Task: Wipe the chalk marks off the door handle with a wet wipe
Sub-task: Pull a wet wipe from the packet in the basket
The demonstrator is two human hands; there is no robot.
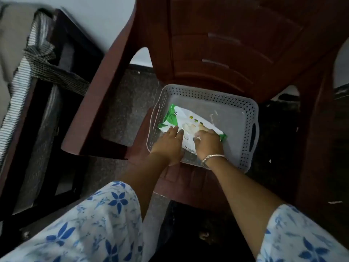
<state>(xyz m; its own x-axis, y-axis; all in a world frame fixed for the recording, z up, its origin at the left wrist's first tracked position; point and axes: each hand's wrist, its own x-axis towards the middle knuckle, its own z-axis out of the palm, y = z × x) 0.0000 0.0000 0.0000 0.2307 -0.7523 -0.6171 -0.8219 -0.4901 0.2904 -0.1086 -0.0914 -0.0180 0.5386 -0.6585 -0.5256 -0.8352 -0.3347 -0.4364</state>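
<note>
Dim room, viewed straight down. At far left a striped cloth (17,87) is hanging over dark furniture, and speckled floor (120,114) is showing beside it. At centre a red-brown plastic chair (207,53) is carrying a grey perforated basket (253,110) on its seat. No door handle is showing in view.

The wet wipe pack (181,116) is lying flat inside the basket, toward its left edge. Its long axis is running diagonally, from the basket's far-left corner toward the middle of its near edge. Both tips are green, and a white opening patch is sitting about mid-length.

The left hand (168,142) is resting on the near-left part of the pack with fingers straight and flat, pressing down and gripping nothing. The right hand (208,142), with a bangle (213,158) on the wrist, is lying on the near-right end, fingers bent down onto the film. I cannot tell whether they are pinching a wipe or only pressing. A clear sliver (213,118) is standing up beyond this hand. It may be a peeled seal, but it is too blurred to confirm.

Judgement: the step in hand is getting a wipe out. The opening patch is lying between the two sets of fingertips, just ahead and left of the right ones. The right hand is therefore nearer for the pull, with the left anchoring the pack.
</note>
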